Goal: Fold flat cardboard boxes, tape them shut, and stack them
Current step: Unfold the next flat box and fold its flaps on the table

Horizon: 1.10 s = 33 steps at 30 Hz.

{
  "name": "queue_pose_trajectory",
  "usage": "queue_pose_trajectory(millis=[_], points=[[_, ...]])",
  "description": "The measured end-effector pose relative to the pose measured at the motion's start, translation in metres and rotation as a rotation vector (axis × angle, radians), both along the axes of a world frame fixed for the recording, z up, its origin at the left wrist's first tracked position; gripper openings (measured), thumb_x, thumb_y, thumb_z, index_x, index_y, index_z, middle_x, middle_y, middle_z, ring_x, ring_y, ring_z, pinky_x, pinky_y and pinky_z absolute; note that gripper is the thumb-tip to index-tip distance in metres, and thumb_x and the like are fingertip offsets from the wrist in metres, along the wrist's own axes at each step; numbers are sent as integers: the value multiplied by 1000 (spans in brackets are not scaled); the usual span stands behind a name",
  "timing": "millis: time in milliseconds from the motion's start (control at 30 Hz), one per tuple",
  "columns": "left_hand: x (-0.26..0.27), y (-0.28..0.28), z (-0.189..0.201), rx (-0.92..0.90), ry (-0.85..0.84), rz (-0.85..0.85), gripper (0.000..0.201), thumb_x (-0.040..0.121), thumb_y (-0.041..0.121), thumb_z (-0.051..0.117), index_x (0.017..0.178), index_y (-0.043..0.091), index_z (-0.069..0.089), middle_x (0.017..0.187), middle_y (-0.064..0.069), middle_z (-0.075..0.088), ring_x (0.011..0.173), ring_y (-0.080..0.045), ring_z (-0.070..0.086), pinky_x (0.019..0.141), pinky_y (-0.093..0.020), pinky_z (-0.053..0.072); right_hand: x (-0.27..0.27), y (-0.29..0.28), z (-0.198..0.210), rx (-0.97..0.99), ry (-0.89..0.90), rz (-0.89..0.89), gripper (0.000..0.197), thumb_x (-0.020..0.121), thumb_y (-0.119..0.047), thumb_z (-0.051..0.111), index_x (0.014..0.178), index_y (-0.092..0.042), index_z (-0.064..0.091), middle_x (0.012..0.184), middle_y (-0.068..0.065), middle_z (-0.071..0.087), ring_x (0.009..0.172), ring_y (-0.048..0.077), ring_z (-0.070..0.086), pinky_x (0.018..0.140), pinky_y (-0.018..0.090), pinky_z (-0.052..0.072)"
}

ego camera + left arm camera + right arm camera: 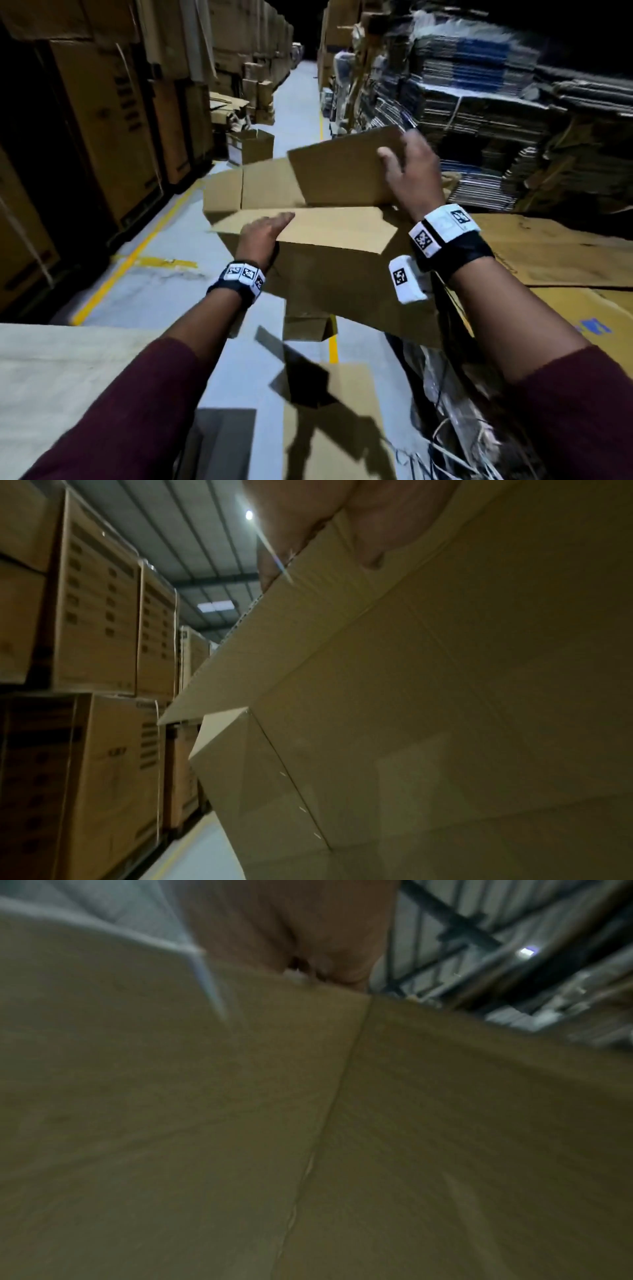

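While the left hand [263, 233] grips the near flap [325, 222] and the right hand [411, 171] the far flap [342, 174], the box [342, 274] looks half-folded, untaped, unstacked.

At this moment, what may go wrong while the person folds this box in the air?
The cardboard box seems to hang unsupported, held only by flaps: the left hand grips the near flap, the right hand the raised flap. One may bend or tear.
Its bottom flaps hang open.
Loose white straps lie low on the right; a foot may catch.
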State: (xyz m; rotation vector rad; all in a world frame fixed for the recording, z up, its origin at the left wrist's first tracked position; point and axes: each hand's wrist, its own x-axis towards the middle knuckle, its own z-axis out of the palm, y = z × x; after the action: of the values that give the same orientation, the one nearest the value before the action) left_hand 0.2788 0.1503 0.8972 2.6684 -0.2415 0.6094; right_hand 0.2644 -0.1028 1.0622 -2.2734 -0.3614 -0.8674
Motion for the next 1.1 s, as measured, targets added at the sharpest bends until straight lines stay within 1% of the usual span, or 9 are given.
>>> queue_pose_trajectory(millis=[100,167,267,467,567,667,800,933,1100], points=[[-15,48,30,187,-102,-13,89,68,-20,53,146,23,51,146,-5,54,128,-41,55,100,-53,47,-22,19,-6,363,60,-58,30,102,-21,57,121,2,50,103,4,60,81,14,58,65,1,40],[-34,95,45,307,-121,-11,88,70,-16,54,147,26,48,148,0,53,128,-40,55,97,-50,48,-33,48,-23,584,160,51,47,90,-22,74,126,-4,49,112,5,65,94,18,68,83,18,55],[-74,182,57,410,-173,-34,82,70,-9,40,143,27,53,142,1,58,118,-41,61,85,-48,54,-56,112,-50,827,404,216,73,72,-13,88,132,-4,47,123,22,66,102,31,73,84,46,62],[-188,374,86,549,-238,-24,75,72,-13,62,140,18,55,136,-9,63,112,-46,63,82,-55,55,-135,307,-57,725,355,113,53,82,-48,79,107,-16,44,98,-3,57,93,16,59,87,33,50],[-253,463,109,618,-231,-4,70,77,-4,38,140,20,55,138,-6,61,117,-44,61,87,-52,52,-165,406,-63,926,317,184,35,88,-32,78,98,-20,47,101,-5,57,97,17,58,88,26,47],[-307,531,121,676,-245,32,68,81,-3,33,139,21,58,138,-4,61,119,-42,60,88,-50,50,-184,485,-71,1098,301,210,36,91,-15,75,118,-5,53,114,5,56,110,21,58,82,13,38],[-359,612,103,717,-201,74,82,72,-18,62,142,23,56,141,-2,58,123,-40,59,89,-51,50,-201,572,-97,1137,378,184,26,92,-15,73,107,-10,53,109,6,54,110,25,60,85,20,40],[-383,667,53,651,-88,89,89,65,-20,64,142,24,55,140,-2,59,122,-39,60,89,-50,53,-204,639,-147,1075,477,173,13,89,-12,73,92,-15,62,100,4,60,91,18,57,91,39,53],[-377,711,-29,536,43,88,93,59,-21,53,138,28,57,136,6,63,118,-32,64,85,-43,57,-202,683,-202,1027,492,90,30,92,-10,69,119,2,66,115,6,68,104,20,64,85,21,45]])
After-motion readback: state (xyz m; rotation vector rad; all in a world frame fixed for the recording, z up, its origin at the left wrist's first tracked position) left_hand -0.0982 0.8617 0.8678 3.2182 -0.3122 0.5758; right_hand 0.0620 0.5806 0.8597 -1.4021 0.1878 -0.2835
